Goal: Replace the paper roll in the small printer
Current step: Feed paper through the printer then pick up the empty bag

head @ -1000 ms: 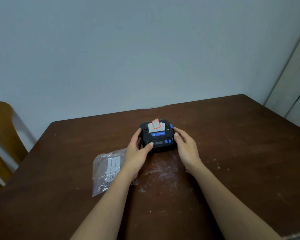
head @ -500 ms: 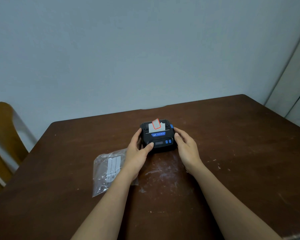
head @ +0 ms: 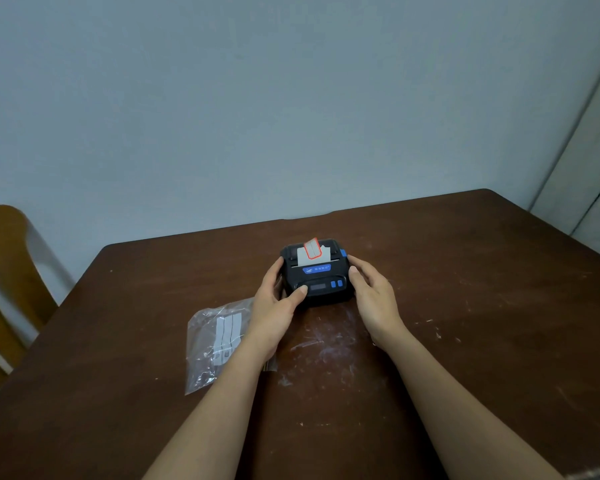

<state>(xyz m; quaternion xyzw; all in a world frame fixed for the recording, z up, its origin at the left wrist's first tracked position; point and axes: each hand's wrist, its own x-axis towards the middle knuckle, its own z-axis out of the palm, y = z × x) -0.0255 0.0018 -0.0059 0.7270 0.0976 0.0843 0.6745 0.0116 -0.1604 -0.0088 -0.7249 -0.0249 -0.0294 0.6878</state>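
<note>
A small black printer (head: 321, 282) with blue buttons stands on the dark brown table (head: 465, 306), its lid closed. A strip of white labels with a red border (head: 312, 254) sticks up from its slot. My left hand (head: 276, 306) grips the printer's left side, thumb resting on the front panel. My right hand (head: 373, 296) lies against the printer's right side with the fingers along its edge. The paper roll inside is hidden.
A clear plastic bag (head: 215, 344) holding white label strips lies on the table left of my left forearm. A wooden chair (head: 4, 271) stands at the table's left edge. A grey wall runs behind the table's far edge.
</note>
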